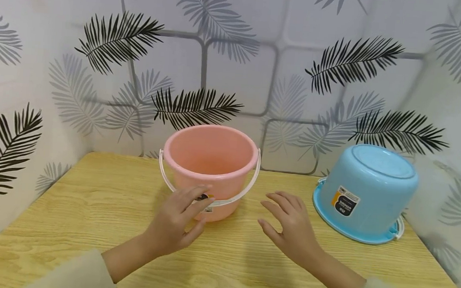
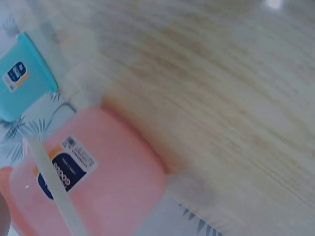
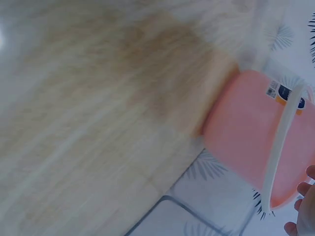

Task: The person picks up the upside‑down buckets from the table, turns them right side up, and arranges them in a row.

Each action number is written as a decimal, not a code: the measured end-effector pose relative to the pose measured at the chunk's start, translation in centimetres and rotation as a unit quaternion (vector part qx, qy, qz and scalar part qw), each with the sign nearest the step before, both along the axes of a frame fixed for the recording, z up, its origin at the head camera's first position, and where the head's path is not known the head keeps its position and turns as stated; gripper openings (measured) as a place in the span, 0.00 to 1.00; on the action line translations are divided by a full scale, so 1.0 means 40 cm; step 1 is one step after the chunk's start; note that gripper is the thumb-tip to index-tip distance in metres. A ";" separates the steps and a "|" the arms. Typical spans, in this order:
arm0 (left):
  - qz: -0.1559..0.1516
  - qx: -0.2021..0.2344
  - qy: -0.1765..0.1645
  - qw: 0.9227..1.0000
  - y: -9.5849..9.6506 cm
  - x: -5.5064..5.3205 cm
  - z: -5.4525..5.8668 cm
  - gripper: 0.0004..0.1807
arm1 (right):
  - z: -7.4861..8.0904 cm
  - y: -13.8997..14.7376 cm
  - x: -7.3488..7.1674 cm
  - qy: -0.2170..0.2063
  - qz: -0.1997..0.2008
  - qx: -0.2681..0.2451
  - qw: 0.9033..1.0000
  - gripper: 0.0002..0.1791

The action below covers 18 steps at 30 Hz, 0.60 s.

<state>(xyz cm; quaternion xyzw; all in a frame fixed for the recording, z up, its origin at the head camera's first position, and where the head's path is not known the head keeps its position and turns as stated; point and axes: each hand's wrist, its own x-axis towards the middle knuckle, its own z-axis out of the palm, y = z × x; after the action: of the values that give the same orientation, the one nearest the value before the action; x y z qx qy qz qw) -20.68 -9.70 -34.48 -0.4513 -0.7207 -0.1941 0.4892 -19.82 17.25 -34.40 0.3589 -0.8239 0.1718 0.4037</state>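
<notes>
A pink bucket (image 1: 208, 180) stands upright on the wooden table, its white handle (image 1: 247, 190) hanging down across the front. My left hand (image 1: 177, 218) is in front of the bucket's lower left side, fingers spread and overlapping it in the head view; whether they touch it cannot be told. To the right of the bucket, my right hand (image 1: 290, 226) hovers with fingers loosely bent and nothing in them. In the right wrist view, its fingertips (image 3: 304, 189) show at the right edge beside the pink bucket (image 3: 241, 128). The left wrist view shows the bucket's label (image 2: 69, 167).
A blue bucket (image 1: 368, 189) rests upside down at the table's right side, its white handle (image 1: 399, 227) lying at the rim. Behind the wooden table (image 1: 90, 196) rises a wall (image 1: 239, 77) with a leaf pattern, and walls flank both sides.
</notes>
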 end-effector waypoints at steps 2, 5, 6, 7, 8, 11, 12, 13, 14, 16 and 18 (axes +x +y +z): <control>0.000 -0.015 -0.005 1.000 0.004 0.009 -0.012 0.19 | -0.012 0.013 0.010 -0.011 -0.009 0.005 1.000 0.32; 0.000 -0.035 -0.015 0.999 0.010 0.024 -0.030 0.19 | -0.030 0.034 0.022 -0.023 -0.024 0.014 0.999 0.33; -0.001 -0.041 -0.017 0.999 0.012 0.028 -0.036 0.20 | -0.035 0.041 0.026 -0.027 -0.029 0.016 0.999 0.33; -0.003 -0.046 -0.019 0.999 0.014 0.032 -0.042 0.20 | -0.041 0.048 0.030 -0.031 -0.032 0.018 0.999 0.34; -0.005 -0.051 -0.021 0.998 0.016 0.036 -0.047 0.21 | -0.045 0.055 0.034 -0.034 -0.037 0.021 0.998 0.34; -0.006 -0.065 -0.029 0.997 0.022 0.044 -0.061 0.23 | -0.059 0.077 0.045 -0.047 -0.051 0.030 0.997 0.34; -0.006 -0.069 -0.033 0.997 0.025 0.046 -0.065 0.23 | -0.063 0.084 0.049 -0.051 -0.055 0.032 0.997 0.33; -0.005 -0.073 -0.038 0.997 0.027 0.047 -0.069 0.23 | -0.068 0.091 0.052 -0.057 -0.060 0.036 0.996 0.32; -0.004 -0.078 -0.042 0.996 0.028 0.048 -0.074 0.23 | -0.072 0.097 0.055 -0.064 -0.066 0.040 0.995 0.30; 0.005 -0.091 -0.050 0.995 0.032 0.049 -0.084 0.24 | -0.085 0.112 0.058 -0.079 -0.080 0.047 0.993 0.29; 0.016 -0.110 -0.064 0.992 0.035 0.051 -0.096 0.25 | -0.093 0.125 0.065 -0.100 -0.100 0.054 0.988 0.30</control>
<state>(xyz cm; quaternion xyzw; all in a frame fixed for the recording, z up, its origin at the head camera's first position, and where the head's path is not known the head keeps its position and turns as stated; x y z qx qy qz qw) -18.64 -8.29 -38.34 -0.4771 -0.7746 -0.1342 0.3928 -17.23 22.24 -38.12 0.2770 -0.9000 0.1205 0.3144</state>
